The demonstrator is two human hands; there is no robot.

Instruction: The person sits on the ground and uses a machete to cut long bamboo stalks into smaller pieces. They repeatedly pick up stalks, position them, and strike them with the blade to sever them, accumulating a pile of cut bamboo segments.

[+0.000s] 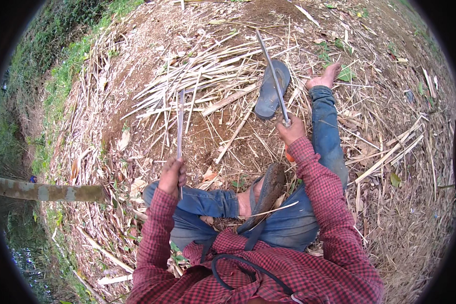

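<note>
Your left hand (pixel 171 175) is closed around a thin pale bamboo strip (pixel 180 121), left of the grey rubber sandal (pixel 271 90). Your right hand (pixel 291 130) grips a long steel blade with an orange handle (pixel 273 76), lying across that sandal.

Dull grey metal blade (pixel 271 71), dry fibrous bamboo strip (pixel 180 121), matt rubber sandal (pixel 271 90)

Left hand (pixel 171 175) fisted, right hand (pixel 291 131) seemingly gripping

Soft, even daylight, no hard shadows or glare; fisheye view bends edges, with black vignette from 12 to 6 o'clock and slight softness toward the rim.
</note>
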